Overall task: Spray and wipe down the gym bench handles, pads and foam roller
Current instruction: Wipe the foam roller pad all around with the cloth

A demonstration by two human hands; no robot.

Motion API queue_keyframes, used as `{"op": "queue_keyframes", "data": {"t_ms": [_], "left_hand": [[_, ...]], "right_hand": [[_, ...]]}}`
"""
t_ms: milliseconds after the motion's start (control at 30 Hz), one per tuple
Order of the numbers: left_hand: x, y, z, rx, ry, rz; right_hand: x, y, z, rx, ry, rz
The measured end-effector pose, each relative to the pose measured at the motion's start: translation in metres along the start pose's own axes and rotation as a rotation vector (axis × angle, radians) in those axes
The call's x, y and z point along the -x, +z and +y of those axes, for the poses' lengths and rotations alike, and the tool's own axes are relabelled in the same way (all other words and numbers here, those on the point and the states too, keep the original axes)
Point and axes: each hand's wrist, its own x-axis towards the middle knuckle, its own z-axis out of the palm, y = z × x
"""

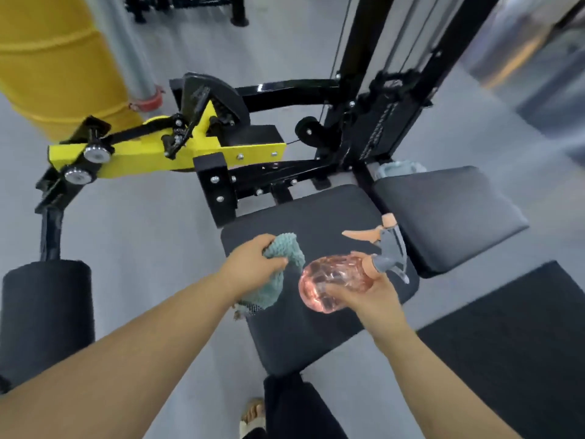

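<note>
Three black padded cushions fill the right half of the view: a black vinyl seat pad (300,343) in the middle, a second black rectangular pad (449,213) just beyond it to the right, and a third black pad (506,343) at the lower right. Behind them rises the machine's black steel frame (380,122) with its cables, and a yellow metal lever arm (142,156) reaches left from it. A black post at the arm's far end drops to a black cylindrical foam roller (47,312), well apart from both hands. A yellow ribbed pillar (53,58) stands at the upper left on the grey floor (142,248). A pale blue-grey cloth (400,167) peeks out behind the second pad. A sandalled foot (253,413) shows below the seat pad.

The seat pad is matte and dark; both hands hang over its far half and hide part of it. The left hand (253,264) has its fingers curled round a bunched teal chenille cloth (285,270), whose tail hangs towards the pad.

The right hand (370,293) cups a translucent pink plastic spray bottle (332,280), fingers wrapped under its body and neck. The bottle is tipped over, its grey head and peach trigger pointing away. Whether liquid is inside, I cannot tell.
</note>
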Motion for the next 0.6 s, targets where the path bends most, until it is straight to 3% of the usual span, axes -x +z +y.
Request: {"op": "queue_keyframes", "data": {"t_ms": [100,333,600], "left_hand": [[0.018,0.030,0.025,-0.020,0.034,-0.073],[0.026,0.122,0.087,0.292,-0.120,-0.167],[0.005,0.278,0.213,0.196,-0.007,-0.328]], "right_hand": [[0.046,-0.030,0.020,-0.035,0.057,0.063],[0.087,-0.120,0.040,0.052,0.058,0.235],[0.092,-0.294,0.056,0.018,0.061,0.446]]}}
